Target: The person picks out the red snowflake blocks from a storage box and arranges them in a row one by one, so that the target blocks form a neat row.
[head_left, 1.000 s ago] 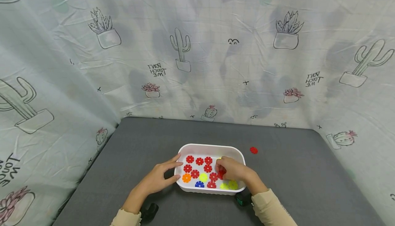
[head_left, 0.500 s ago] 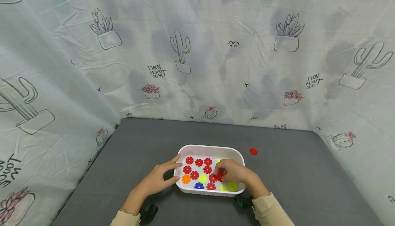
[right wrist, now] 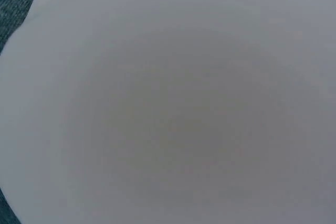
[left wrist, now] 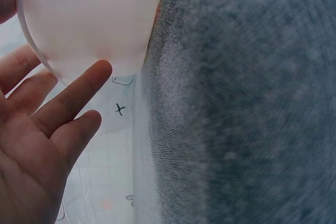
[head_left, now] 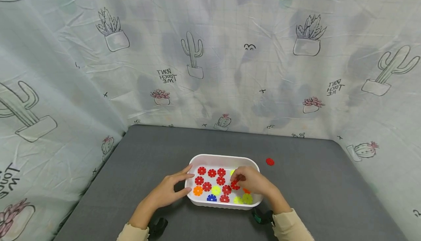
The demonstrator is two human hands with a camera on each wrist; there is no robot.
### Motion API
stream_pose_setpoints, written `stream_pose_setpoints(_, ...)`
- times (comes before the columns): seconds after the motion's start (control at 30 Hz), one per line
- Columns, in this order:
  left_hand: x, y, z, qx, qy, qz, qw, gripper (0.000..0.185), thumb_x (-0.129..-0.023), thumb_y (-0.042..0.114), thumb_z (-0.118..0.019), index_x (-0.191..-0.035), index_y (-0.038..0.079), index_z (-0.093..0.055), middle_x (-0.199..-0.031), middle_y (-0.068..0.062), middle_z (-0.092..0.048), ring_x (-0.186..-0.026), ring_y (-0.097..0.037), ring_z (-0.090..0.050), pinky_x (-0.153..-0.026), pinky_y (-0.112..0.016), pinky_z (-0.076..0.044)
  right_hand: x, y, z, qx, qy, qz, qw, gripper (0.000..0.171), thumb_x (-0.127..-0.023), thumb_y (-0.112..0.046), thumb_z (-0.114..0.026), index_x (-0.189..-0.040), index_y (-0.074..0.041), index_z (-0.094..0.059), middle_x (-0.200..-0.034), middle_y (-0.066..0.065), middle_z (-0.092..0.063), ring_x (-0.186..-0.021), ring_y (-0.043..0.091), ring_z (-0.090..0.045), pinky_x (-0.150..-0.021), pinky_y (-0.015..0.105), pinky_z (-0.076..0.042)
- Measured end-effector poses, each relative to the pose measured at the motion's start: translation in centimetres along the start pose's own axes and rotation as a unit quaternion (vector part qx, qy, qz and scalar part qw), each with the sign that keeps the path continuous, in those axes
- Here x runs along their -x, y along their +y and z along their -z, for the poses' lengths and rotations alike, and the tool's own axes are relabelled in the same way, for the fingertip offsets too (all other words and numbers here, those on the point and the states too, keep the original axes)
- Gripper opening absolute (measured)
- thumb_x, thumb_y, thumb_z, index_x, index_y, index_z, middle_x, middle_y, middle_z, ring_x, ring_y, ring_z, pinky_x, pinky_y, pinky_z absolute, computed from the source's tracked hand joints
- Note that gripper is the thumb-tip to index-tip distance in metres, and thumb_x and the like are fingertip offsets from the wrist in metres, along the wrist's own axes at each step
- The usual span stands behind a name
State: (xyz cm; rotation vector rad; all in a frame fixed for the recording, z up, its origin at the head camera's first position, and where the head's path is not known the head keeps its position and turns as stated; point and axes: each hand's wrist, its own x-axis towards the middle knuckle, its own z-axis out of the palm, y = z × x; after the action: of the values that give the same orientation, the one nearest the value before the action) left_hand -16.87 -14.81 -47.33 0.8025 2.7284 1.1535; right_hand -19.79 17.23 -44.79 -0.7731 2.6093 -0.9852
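Note:
A white tray (head_left: 210, 156) holds notched plastic discs, mostly red, with yellow ones, an orange one (head_left: 198, 190) and a blue one (head_left: 212, 198). My left hand (head_left: 167, 189) is at its left end, thumb and fingertips on the rim. In the left wrist view, the left hand (left wrist: 42, 129) has nearly straight fingers, two of them along the outside wall. My right hand (head_left: 251, 180) is inside the tray's right part, fingers loosely bent over a red disc (head_left: 235, 185) that lies beside another red disc (head_left: 227, 189). The right wrist view shows only a blurred pale surface (right wrist: 184, 108).
A single red disc (head_left: 270, 161) lies on the grey tabletop (head_left: 164, 142) right of the tray. A second orange disc (head_left: 246, 190) shows partly below my right hand. Black wrist straps are on both wrists. A cactus-print curtain (head_left: 223, 69) surrounds the table.
My right hand has eased up off the red disc, which now shows more fully beside its neighbour. The orange disc under that hand has come into view. The left hand stays put.

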Motion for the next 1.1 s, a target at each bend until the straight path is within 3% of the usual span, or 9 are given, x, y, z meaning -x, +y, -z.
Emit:
stream_pose_setpoints(0.17, 0.0, -0.1, -0.1, -0.003, 0.003, -0.004, 1.0, 0.045, -0.084, 0.035, -0.059, -0.125, 0.017, -0.053, -0.144, 0.004, -0.033, -0.127, -0.02, -0.039, -0.096, -0.05, -0.038, 0.6, 0.3, 0.4, -0.008, 0.04, 0.0, 0.999, 0.013, -0.078, 0.0, -0.063, -0.084, -0.012, -0.065, -0.081, -0.002, -0.061, -0.074, 0.007, -0.055, -0.066, 0.02, -0.049)
stream_pose_setpoints(0.27, 0.1, -0.2, -0.3, -0.004, 0.005, -0.005, 1.0, 0.045, -0.084, 0.035, -0.059, -0.125, 0.017, -0.053, -0.144, 0.004, -0.033, -0.127, -0.02, -0.039, -0.097, -0.051, -0.037, 1.1, 0.5, 0.7, -0.043, 0.049, -0.009, 0.998, 0.013, -0.08, -0.001, -0.062, -0.086, -0.012, -0.065, -0.084, -0.002, -0.063, -0.078, 0.01, -0.058, -0.067, 0.02, -0.05)
stream_pose_setpoints(0.43, 0.3, -0.3, -0.5, -0.002, 0.007, -0.007, 0.9999, 0.046, -0.084, 0.036, -0.059, -0.125, 0.017, -0.053, -0.144, 0.004, -0.033, -0.127, -0.02, -0.039, -0.096, -0.05, -0.038, 2.0, 1.0, 1.3, -0.109, 0.07, -0.012, 0.992, 0.011, -0.082, -0.004, -0.061, -0.091, -0.009, -0.065, -0.089, 0.004, -0.066, -0.082, 0.017, -0.061, -0.067, 0.022, -0.051)
stream_pose_setpoints(0.67, 0.5, -0.4, -0.6, -0.003, 0.004, -0.013, 0.9999, 0.047, -0.084, 0.036, -0.059, -0.126, 0.016, -0.052, -0.144, 0.003, -0.032, -0.127, -0.019, -0.039, -0.096, -0.048, -0.039, 3.3, 2.2, 2.0, -0.131, 0.124, -0.039, 0.983, 0.015, -0.081, -0.01, -0.064, -0.096, -0.008, -0.066, -0.093, 0.007, -0.066, -0.08, 0.017, -0.06, -0.069, 0.022, -0.051)
stream_pose_setpoints(0.83, 0.5, -0.3, -0.6, 0.0, 0.005, -0.006, 1.0, 0.046, -0.084, 0.036, -0.059, -0.126, 0.017, -0.053, -0.144, 0.004, -0.032, -0.127, -0.019, -0.038, -0.097, -0.049, -0.038, 4.0, 3.4, 2.6, -0.168, 0.177, -0.063, 0.968, 0.018, -0.081, -0.013, -0.065, -0.097, -0.005, -0.066, -0.093, 0.012, -0.064, -0.077, 0.019, -0.061, -0.068, 0.025, -0.053)
stream_pose_setpoints(0.97, 0.5, -0.4, -0.6, 0.003, 0.007, -0.006, 1.0, 0.046, -0.084, 0.036, -0.059, -0.126, 0.017, -0.053, -0.144, 0.005, -0.032, -0.127, -0.019, -0.039, -0.096, -0.049, -0.038, 4.5, 4.6, 3.2, -0.194, 0.222, -0.053, 0.954, 0.024, -0.081, -0.014, -0.066, -0.099, 0.0, -0.064, -0.094, 0.018, -0.064, -0.078, 0.02, -0.063, -0.071, 0.031, -0.054)
stream_pose_setpoints(1.1, 0.5, -0.6, -0.7, -0.002, 0.011, -0.021, 0.9997, 0.046, -0.085, 0.037, -0.058, -0.126, 0.016, -0.053, -0.144, 0.003, -0.033, -0.126, -0.019, -0.04, -0.096, -0.047, -0.04, 5.2, 6.3, 3.7, -0.207, 0.274, -0.062, 0.937, 0.028, -0.082, -0.013, -0.064, -0.103, 0.005, -0.062, -0.093, 0.014, -0.065, -0.078, 0.012, -0.063, -0.071, 0.028, -0.053)
